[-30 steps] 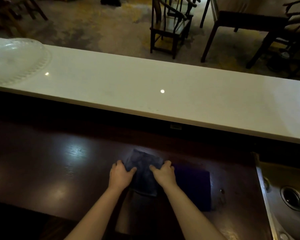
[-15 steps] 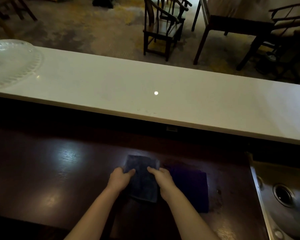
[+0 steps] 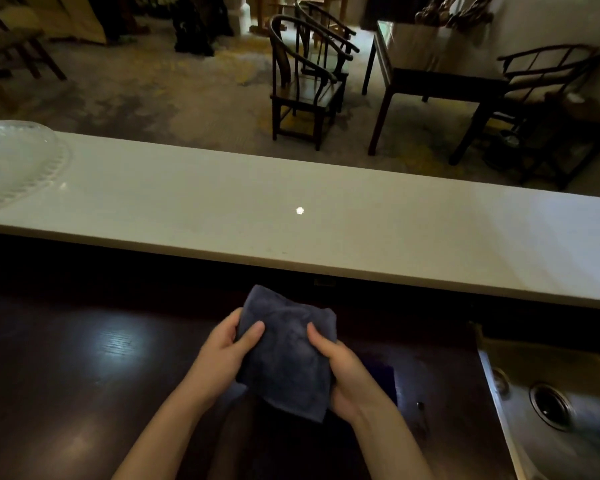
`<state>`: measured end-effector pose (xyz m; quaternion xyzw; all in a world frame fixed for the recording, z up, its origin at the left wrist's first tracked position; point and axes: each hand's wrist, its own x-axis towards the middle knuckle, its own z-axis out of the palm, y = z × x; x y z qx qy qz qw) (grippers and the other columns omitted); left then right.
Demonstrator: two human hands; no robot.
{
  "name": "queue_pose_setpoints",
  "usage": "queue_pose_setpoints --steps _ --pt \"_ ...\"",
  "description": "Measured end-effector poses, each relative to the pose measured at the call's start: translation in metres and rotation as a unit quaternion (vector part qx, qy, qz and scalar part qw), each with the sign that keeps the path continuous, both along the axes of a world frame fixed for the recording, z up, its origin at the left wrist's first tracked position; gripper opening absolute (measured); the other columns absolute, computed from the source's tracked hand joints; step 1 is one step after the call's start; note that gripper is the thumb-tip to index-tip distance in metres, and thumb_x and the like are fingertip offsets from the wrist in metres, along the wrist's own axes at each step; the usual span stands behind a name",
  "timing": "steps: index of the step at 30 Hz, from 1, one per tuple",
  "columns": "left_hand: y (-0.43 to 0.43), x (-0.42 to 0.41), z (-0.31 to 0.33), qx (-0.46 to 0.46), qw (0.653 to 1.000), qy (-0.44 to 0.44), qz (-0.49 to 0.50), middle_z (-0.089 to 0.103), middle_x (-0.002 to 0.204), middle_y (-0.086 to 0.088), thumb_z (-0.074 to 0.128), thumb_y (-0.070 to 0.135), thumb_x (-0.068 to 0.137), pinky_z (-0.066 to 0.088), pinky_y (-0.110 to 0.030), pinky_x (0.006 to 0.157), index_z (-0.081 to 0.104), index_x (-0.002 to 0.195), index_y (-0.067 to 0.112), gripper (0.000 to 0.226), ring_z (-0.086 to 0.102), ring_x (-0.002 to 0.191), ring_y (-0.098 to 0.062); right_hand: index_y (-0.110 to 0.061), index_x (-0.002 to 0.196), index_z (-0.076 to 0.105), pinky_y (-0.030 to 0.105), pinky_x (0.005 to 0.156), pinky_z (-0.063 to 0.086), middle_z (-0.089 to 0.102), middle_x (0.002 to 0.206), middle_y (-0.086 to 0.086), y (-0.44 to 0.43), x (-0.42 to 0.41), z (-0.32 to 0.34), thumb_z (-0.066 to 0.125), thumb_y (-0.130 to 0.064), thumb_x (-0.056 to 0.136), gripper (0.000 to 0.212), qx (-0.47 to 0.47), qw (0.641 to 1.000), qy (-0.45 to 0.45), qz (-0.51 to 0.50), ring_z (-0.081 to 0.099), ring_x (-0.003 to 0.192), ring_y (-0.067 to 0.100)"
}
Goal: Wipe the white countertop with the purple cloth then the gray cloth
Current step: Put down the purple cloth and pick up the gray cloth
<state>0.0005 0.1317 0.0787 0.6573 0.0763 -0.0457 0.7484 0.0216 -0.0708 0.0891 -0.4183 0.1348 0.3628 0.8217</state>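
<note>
Both my hands hold the folded gray cloth point(image 3: 286, 351) up above the dark wooden lower counter point(image 3: 84, 358). My left hand point(image 3: 227, 351) grips its left edge and my right hand point(image 3: 343, 372) grips its right edge. The purple cloth point(image 3: 381, 375) lies flat on the dark counter to the right, mostly hidden behind my right hand. The long white countertop point(image 3: 291, 209) runs across the view just beyond, higher than the dark counter, with a bright light spot on it.
A clear glass dish point(image 3: 14, 161) sits on the far left of the white countertop. A steel sink point(image 3: 551, 403) with a drain is at the lower right. Dark wooden chairs point(image 3: 309, 81) and a table point(image 3: 430, 71) stand on the floor beyond.
Both hands have lifted the gray cloth off the dark counter and raised it toward the white countertop. The purple cloth stayed where it lay.
</note>
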Motion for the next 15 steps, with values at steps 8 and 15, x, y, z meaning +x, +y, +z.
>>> queue_pose_setpoints --steps 8,15 --pt "-0.012 0.057 0.058 0.147 0.983 -0.105 0.037 0.075 0.108 0.007 0.07 0.036 0.087 0.055 -0.022 0.083 0.068 0.109 0.034 0.023 0.069 0.102 -0.006 -0.004 0.13 0.065 0.041 0.086 0.063 0.073 0.127 0.021 -0.034 0.035 0.069 0.063 -0.028 0.096 0.041 0.011 0.99 -0.083 -0.115 0.071 0.117 0.035" --pt "0.019 0.1 0.062 0.539 0.825 -0.129 0.109 0.062 0.128 -0.018 0.067 0.023 0.089 0.04 -0.047 0.108 0.061 0.126 0.005 0.041 0.054 0.123 -0.036 -0.018 0.116 0.071 0.031 0.076 0.065 0.081 0.112 0.004 -0.101 0.089 0.124 0.055 -0.027 0.105 0.022 -0.126 0.926 -0.222 -0.279 0.077 0.103 0.02"
